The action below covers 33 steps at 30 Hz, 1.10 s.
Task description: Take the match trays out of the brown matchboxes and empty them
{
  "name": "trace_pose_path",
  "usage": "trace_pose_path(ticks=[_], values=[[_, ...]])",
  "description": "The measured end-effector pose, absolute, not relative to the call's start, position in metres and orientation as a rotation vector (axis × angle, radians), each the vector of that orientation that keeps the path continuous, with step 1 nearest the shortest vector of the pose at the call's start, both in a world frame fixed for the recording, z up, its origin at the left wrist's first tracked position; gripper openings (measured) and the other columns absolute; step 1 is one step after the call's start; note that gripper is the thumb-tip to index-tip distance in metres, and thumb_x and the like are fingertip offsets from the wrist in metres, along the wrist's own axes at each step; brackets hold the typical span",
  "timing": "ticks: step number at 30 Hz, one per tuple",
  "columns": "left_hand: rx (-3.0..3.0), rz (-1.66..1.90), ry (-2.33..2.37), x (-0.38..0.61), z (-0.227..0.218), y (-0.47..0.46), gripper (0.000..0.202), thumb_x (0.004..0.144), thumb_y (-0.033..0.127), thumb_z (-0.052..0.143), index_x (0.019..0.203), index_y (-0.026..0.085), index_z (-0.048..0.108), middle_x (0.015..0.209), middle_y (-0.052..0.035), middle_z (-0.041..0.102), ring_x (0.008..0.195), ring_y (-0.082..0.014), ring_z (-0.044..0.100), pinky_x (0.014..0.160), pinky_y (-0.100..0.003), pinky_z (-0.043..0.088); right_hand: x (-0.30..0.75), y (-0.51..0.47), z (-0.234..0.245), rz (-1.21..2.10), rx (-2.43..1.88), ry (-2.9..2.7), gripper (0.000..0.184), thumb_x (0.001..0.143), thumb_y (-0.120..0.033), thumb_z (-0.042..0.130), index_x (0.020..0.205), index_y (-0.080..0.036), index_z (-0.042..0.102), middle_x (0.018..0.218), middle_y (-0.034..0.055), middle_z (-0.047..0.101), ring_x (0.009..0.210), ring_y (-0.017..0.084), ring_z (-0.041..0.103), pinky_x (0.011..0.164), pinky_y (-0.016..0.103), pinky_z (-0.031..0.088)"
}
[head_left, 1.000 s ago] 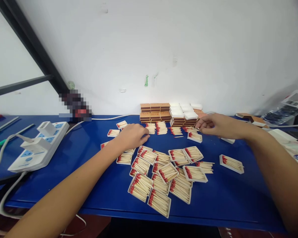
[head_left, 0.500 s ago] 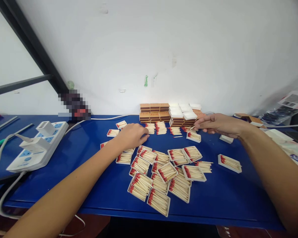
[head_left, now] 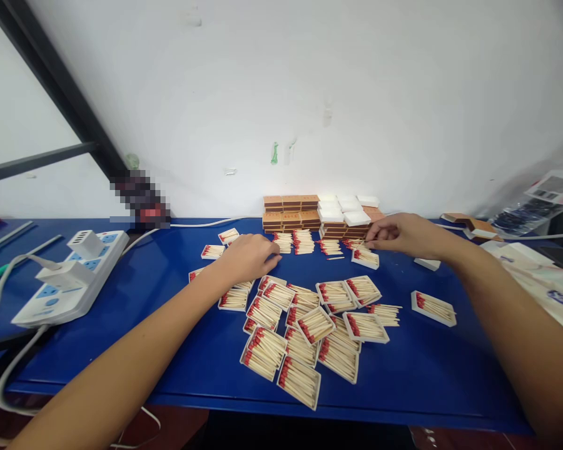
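Note:
My right hand is pinched at its fingertips over a match, just above a white matchbox tray with red-tipped matches in it. Just behind that tray lie loose matches. On the blue table rests my left hand, its fingers curled beside another pile of loose matches; whether anything is in those fingers is hidden. Several filled matchbox trays lie spread and partly stacked in front of the hands. One filled tray sits apart at the right.
Stacked brown matchboxes and upturned white trays stand against the wall. A power strip with plugs and cables lies at the left. Folded brown sleeves and a soft white packet are on the right.
My right hand has shifted slightly, its fingers more bent; the match that stuck out clearly from its fingertips now shows less. My left hand has stayed put.

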<state>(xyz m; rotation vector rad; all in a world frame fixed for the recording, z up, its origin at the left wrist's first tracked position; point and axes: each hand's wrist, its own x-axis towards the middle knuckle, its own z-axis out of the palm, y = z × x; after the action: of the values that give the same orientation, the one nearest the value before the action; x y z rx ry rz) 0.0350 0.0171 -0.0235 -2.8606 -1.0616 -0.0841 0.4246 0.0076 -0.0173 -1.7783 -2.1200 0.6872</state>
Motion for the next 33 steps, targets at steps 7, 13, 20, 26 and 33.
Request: trace_pose_path(ticks=[7,13,20,26,33], values=[[-2.852,-0.085,-1.049,0.035,-0.024,0.017,0.029,0.105,0.031,0.053,0.099,0.017,0.078,0.091,-0.0103,0.078,0.078,-0.0225,0.071,0.062,-0.032,0.037,0.413,0.008,-0.023,0.53,-1.789,-2.196,0.045,0.077,-0.068,0.077,0.087,-0.024,0.08,0.069,0.005,0.071,0.062,0.019,0.059,0.059,0.033,0.041],[-2.846,-0.084,-1.043,0.035,-0.024,0.018,0.029,0.105,0.032,0.053,0.098,0.017,0.077,0.091,-0.0109,0.078,0.077,-0.0232,0.071,0.061,-0.032,0.037,0.412,0.009,-0.025,0.557,-1.822,-2.198,0.043,0.077,-0.066,0.076,0.083,-0.023,0.077,0.076,0.0072,0.076,0.068,0.021,0.064,0.063,0.035,0.047],[-2.868,-0.093,-1.052,0.035,-0.024,0.017,0.03,0.105,0.031,0.053,0.099,0.017,0.078,0.091,-0.0112,0.078,0.077,-0.0229,0.07,0.066,-0.033,0.041,0.408,-0.003,-0.012,0.585,-1.762,-2.265,0.047,0.079,-0.071,0.076,0.091,-0.026,0.08,0.086,0.0088,0.077,0.075,0.025,0.066,0.067,0.04,0.051],[-2.859,-0.087,-1.046,0.035,-0.025,0.018,0.029,0.105,0.031,0.053,0.099,0.017,0.078,0.091,-0.0112,0.077,0.078,-0.0229,0.07,0.065,-0.033,0.04,0.403,-0.007,-0.01,0.583,-1.807,-2.359,0.046,0.064,-0.057,0.088,0.096,-0.025,0.08,0.102,0.0102,0.076,0.085,0.029,0.068,0.073,0.043,0.052],[-2.86,-0.084,-1.047,0.035,-0.025,0.018,0.029,0.105,0.031,0.054,0.098,0.017,0.078,0.091,-0.0112,0.078,0.078,-0.0233,0.07,0.064,-0.033,0.039,0.399,-0.01,-0.002,0.618,-1.806,-2.379,0.04,0.069,-0.05,0.084,0.102,-0.027,0.081,0.1,0.0095,0.077,0.083,0.029,0.068,0.072,0.043,0.052]])
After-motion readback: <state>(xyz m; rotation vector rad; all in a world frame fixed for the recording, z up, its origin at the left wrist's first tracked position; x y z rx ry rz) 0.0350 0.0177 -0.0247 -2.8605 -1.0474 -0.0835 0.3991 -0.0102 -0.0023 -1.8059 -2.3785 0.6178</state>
